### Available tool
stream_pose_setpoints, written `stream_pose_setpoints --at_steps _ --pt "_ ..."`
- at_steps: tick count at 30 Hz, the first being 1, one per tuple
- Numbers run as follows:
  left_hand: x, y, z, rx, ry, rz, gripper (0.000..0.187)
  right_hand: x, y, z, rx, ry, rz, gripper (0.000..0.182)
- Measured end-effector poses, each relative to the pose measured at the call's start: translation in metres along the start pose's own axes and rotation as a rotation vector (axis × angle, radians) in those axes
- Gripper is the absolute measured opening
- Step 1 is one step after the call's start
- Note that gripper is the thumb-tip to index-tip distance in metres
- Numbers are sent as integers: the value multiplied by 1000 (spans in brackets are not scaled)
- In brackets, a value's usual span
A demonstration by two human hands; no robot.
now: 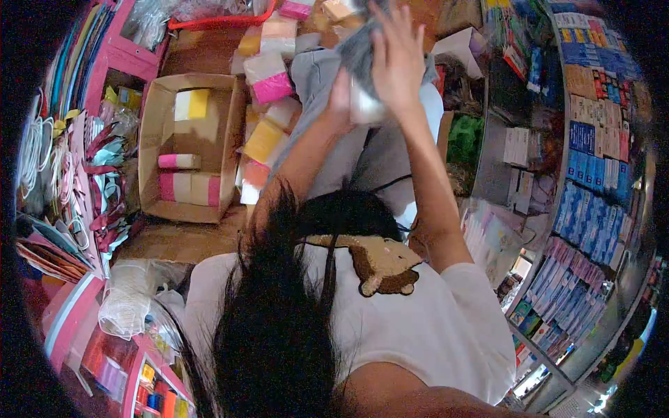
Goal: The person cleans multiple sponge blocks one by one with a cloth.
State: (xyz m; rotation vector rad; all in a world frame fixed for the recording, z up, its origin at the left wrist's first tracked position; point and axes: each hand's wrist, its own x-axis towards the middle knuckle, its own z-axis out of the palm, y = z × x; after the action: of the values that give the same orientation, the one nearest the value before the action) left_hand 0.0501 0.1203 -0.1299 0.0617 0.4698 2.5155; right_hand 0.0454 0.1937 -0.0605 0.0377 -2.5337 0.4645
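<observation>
My left hand [339, 97] is blurred against the left side of a white item [366, 106], and its fingers are smeared by motion. On the right, my right hand [398, 63] is raised with its fingers stretched apart, beside a grey cloth [357, 59]. The cloth lies between the two hands, just above the white item. Both are over my lap, at the top centre. What the white item is cannot be made out.
At left, an open cardboard box [148, 150] holds several yellow, pink and white packs. More wrapped packs [265, 139] lie beside my left leg. A red-rimmed basket [221, 24] is at the top. Stocked shelves [557, 174] line the right side; pink racks [118, 59] stand left.
</observation>
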Motion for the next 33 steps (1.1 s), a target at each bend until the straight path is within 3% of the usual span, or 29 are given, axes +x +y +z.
stream_pose_setpoints --at_steps 2,6,7,10,11,13,16,17,19,22,23,26,27,28,30,32,33 --pt "0 5 -4 -49 -8 30 56 9 19 4 108 97 107 35" --pt "-2 21 1 -253 -79 77 56 -32 23 11 440 50 324 37" --pt "-1 24 5 -336 -110 89 55 -41 16 8 301 36 295 37" --pt "2 20 5 57 92 72 61 -63 -9 -1 18 -20 182 39" --pt "1 11 0 -58 93 16 60 -64 -18 -3 11 -44 123 41" --pt "7 5 -8 -692 -159 -167 59 -52 -24 -3 20 -76 30 46" --pt "3 -8 24 -822 -291 99 60 -15 -18 2 -1 -88 -98 41" --pt "3 -6 12 -564 -211 72 60 -4 -11 4 -94 -72 -146 40" --pt "3 -1 -5 -53 -53 16 60 17 -3 0 -36 -129 32 38" --pt "-1 4 -11 33 77 -59 58 24 28 -1 274 -209 370 39" --pt "2 4 -14 -46 56 -28 57 19 36 0 416 -235 494 40" --pt "-2 12 -6 180 103 186 61 -22 29 -5 742 -246 598 42" --pt "2 12 -9 -350 -14 8 65 -42 27 -4 714 -207 576 41" --pt "3 13 -20 -737 -372 -81 66 -64 24 -3 687 -168 554 41" --pt "-1 13 -22 -734 -406 -93 64 -79 17 -8 678 -108 568 40" --pt "-10 13 4 125 56 -12 60 -78 14 -17 717 -66 640 41" --pt "7 -13 -40 -655 -433 -114 54 -67 20 -24 678 -116 707 40"
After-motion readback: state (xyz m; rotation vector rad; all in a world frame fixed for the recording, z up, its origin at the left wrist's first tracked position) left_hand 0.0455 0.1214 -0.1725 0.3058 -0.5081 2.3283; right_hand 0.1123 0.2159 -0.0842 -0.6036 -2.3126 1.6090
